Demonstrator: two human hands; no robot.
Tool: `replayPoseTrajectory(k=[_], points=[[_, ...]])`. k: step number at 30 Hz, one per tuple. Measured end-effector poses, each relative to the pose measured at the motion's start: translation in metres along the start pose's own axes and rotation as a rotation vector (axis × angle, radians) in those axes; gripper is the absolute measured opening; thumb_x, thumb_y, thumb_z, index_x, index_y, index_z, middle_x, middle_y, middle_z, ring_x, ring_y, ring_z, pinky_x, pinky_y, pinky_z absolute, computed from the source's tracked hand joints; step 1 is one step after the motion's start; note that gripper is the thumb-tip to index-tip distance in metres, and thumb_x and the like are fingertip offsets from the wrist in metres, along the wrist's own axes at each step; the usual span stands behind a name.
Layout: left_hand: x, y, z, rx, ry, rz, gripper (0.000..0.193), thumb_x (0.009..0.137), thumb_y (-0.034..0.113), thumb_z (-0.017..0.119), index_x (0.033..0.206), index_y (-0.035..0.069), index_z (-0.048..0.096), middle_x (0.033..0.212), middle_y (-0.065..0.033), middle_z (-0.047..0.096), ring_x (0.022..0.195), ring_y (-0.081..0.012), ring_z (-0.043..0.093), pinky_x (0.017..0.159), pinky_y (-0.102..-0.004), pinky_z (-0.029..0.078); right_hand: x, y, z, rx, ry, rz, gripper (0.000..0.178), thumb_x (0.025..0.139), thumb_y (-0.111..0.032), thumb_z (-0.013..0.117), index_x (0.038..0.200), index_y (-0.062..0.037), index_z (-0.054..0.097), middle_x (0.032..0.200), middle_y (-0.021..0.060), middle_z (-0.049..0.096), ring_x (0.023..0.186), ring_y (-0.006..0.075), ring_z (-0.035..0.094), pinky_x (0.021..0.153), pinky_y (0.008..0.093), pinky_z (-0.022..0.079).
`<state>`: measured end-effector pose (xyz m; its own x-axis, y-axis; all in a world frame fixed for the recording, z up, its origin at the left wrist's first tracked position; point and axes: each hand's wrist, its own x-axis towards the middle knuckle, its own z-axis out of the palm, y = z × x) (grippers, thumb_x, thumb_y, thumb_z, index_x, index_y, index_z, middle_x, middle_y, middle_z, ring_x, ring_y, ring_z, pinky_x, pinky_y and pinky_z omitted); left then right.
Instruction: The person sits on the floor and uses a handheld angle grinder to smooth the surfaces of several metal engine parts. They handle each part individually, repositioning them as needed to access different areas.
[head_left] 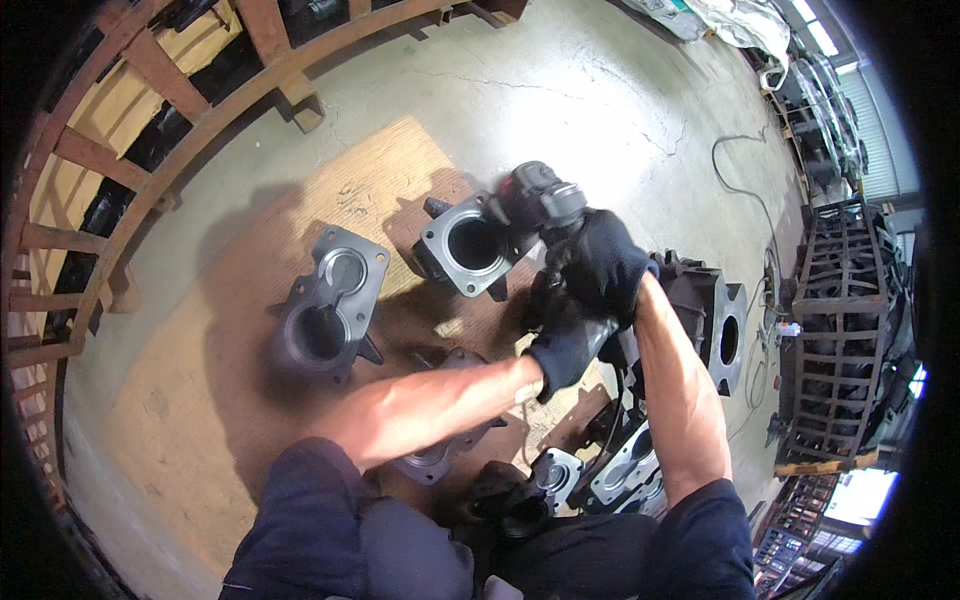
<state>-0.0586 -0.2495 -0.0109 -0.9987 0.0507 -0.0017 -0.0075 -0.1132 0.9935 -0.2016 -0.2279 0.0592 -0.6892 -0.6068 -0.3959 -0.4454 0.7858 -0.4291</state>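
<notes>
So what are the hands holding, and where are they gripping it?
Both gloved hands, left hand and right hand, clasp a dark power tool around its body; exact grip hidden.

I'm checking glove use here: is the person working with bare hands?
No. Both the left hand and the right hand wear dark gloves as they grip a dark metal part above the floor.

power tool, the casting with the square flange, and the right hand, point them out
power tool (545, 195), head view, on its dark rounded body
square-flanged casting (470, 245), head view, on the flange rim
right hand (600, 265), head view, back of the glove
</notes>
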Motion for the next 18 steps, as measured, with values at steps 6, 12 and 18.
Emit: replayPoseTrajectory(k=[6,12,18], points=[[0.019,0.032,-0.014,0.065,0.001,-0.023,0.028,0.102,0.017,0.054,0.121,-0.001,0.065,0.118,-0.0180,0.068,0.108,-0.0231,0.062,0.096,-0.0372,0.048,-0.003,0.001,-0.016,0.148,0.063,0.184,0.016,0.071,-0.020,0.077,0.082,-0.0082,0.075,0.077,0.0187,0.072,0.076,0.0320,0.072,0.070,0.0378,0.056],[-0.022,0.011,0.005,0.127,0.107,0.011,0.034,0.107,0.022,0.045,0.129,0.000,0.060,0.124,-0.0181,0.062,0.113,-0.0214,0.056,0.104,-0.0352,0.043,-0.004,-0.019,0.007,0.050,-0.050,0.045,0.032,0.068,-0.027,0.081,0.091,-0.0043,0.078,0.082,0.0182,0.074,0.079,0.0299,0.074,0.074,0.0367,0.057],[0.034,0.033,-0.019,0.253,0.025,-0.187,0.033,0.102,0.031,0.054,0.116,0.004,0.068,0.111,-0.0204,0.069,0.101,-0.0241,0.065,0.085,-0.0375,0.051,0.019,0.018,-0.017,-0.057,0.010,0.021,0.017,0.077,-0.024,0.076,0.080,-0.0075,0.078,0.070,0.0125,0.072,0.067,0.0225,0.070,0.066,0.0353,0.056]])
